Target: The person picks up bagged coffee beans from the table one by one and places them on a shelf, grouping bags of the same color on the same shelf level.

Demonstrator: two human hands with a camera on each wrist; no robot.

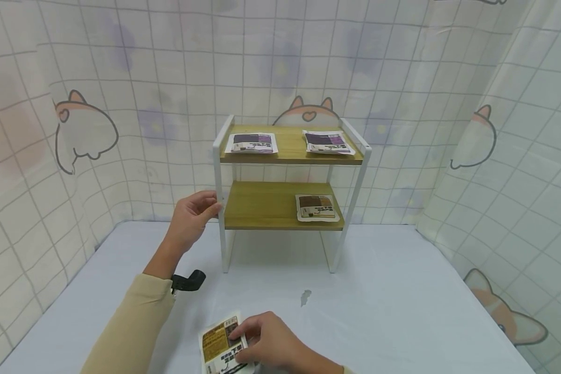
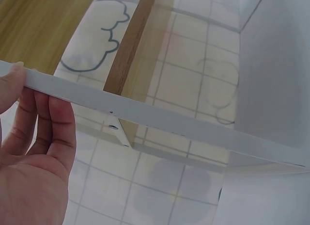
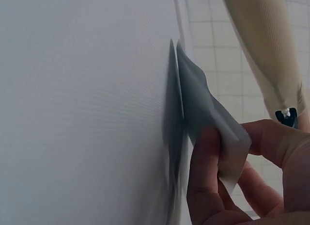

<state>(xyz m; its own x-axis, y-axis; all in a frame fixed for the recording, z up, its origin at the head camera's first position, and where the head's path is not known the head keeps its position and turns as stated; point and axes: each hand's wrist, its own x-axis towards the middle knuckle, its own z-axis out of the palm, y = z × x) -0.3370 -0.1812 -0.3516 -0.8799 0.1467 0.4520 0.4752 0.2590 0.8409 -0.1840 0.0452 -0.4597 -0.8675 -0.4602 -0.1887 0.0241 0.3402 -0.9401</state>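
Note:
A two-tier shelf rack with a white frame and wooden boards stands on the table. My left hand pinches its left front post, thumb on one side and fingers on the other. Near the table's front edge, my right hand pinches a flat packet with a yellow and brown label by its right side. In the right wrist view the packet's grey side bends up from the table between thumb and fingers. Another thin edge shows beside it; I cannot tell whether it is a second packet.
On the rack's top board lie purple-labelled packets, left and right. A brown-labelled packet lies at the right of the lower board. A grey mark shows on the white table. Patterned curtains surround it.

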